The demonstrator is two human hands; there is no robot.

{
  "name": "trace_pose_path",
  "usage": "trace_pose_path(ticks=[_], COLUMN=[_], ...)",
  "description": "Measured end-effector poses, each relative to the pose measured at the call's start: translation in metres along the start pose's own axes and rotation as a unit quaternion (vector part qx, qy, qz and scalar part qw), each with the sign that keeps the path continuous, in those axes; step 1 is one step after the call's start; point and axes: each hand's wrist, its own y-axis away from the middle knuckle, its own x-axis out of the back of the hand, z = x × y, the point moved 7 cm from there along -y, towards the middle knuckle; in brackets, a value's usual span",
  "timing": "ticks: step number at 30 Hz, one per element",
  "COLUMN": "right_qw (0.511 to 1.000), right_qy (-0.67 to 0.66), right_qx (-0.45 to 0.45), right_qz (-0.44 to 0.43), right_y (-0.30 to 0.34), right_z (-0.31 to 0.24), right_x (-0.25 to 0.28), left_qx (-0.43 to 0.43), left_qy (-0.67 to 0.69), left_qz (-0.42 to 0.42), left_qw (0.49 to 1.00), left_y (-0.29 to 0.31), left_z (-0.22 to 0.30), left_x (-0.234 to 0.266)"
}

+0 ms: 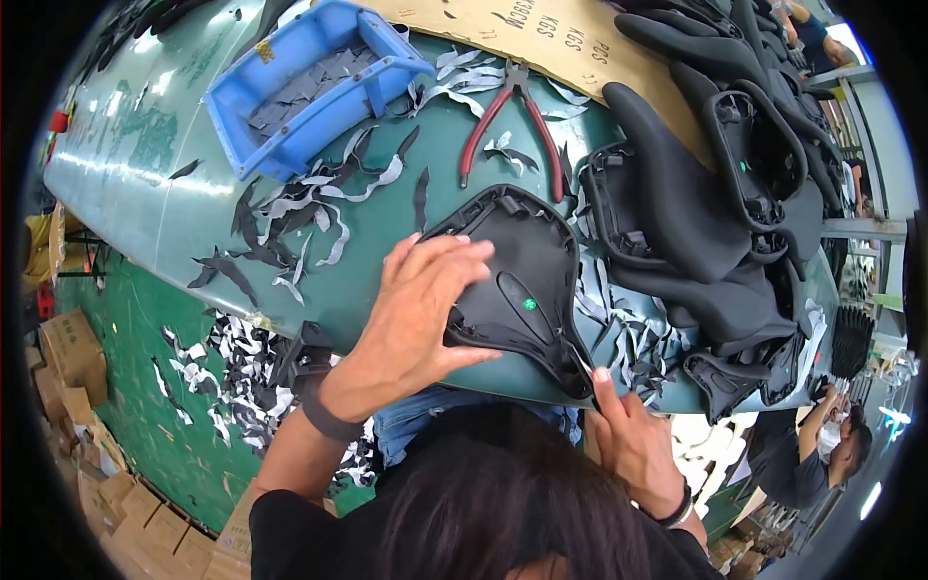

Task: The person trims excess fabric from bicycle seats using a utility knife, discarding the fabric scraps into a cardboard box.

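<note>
A black bicycle saddle [517, 256] lies upside down at the table's near edge, its hollow underside up and its narrow nose toward me. A green dot marks the inside of the shell. Over the saddle's left rim is my left hand [411, 309], its fingers stretched out and the thumb apart, beside the lower left edge. My right hand [633, 440] is closed around a knife [582, 360], whose handle is mostly hidden by the fingers. The thin blade points up along the right edge of the saddle's nose, with the thumb pressed near its base.
Red-handled pliers [530, 126] lie beyond the saddle. A blue bin [227, 116] holding dark pieces stands far left. Trimmed strips [280, 217] litter the green table [116, 174] and floor. More saddles [677, 193] pile up at right beside cardboard [561, 39]. A co-worker [807, 449] is at right.
</note>
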Motion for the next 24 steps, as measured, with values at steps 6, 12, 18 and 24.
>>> trace_pose_path(ticks=[6,12,18,24], right_qw=[0.974,0.972,0.966,0.982], right_qy=[-0.167,-0.089,-0.005,0.011], right_qx=[0.112,0.219,0.243,0.147], right_qz=[0.105,0.008,-0.085,-0.115], right_y=[-0.028,-0.071,-0.059,-0.022], right_z=[0.002,-0.031,-0.024,0.007], right_x=[0.032,0.023,0.011,0.019], left_qx=[0.008,0.011,0.011,0.006], left_qy=[0.037,0.03,0.027,0.014], left_qz=[0.03,0.023,0.022,0.021], left_qw=[0.999,0.999,0.999,1.0], left_y=[0.008,0.005,0.004,0.006], left_z=[-0.005,-0.008,-0.008,-0.008], left_x=[0.002,-0.002,0.0,0.005])
